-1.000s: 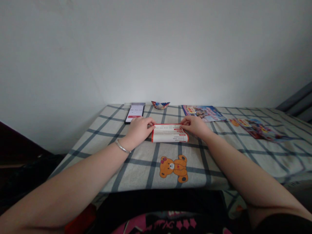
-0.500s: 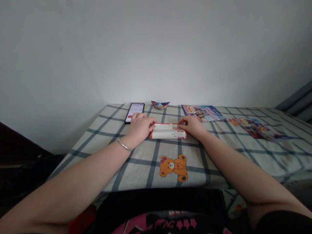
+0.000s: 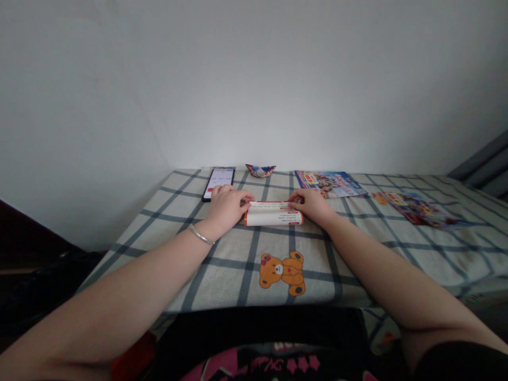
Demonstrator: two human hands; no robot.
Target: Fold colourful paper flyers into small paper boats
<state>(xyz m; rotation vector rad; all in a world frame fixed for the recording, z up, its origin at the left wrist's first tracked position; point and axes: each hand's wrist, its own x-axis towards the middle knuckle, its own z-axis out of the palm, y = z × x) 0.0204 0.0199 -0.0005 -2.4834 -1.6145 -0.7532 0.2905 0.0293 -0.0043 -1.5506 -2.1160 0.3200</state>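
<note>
A white leaflet with red edges (image 3: pixel 273 216) lies folded on the checked cloth (image 3: pixel 222 275), a little beyond the orange bear print (image 3: pixel 283 272). My left hand (image 3: pixel 227 207) pinches its left end, fingers curled onto the fold. At the right end, my right hand (image 3: pixel 311 204) does the same, pinching the top edge. A silver bracelet (image 3: pixel 199 235) sits on my left wrist.
A phone (image 3: pixel 218 182) with a lit screen lies behind my left hand. A small folded paper boat (image 3: pixel 260 170) stands near the wall. Two colourful flyers lie at the back right, one (image 3: pixel 328 183) nearer the wall, one (image 3: pixel 419 210) farther right. A dark drop borders the left edge.
The leaflet has been folded away from me into a narrower strip, and both hands have moved slightly toward the wall with it.
</note>
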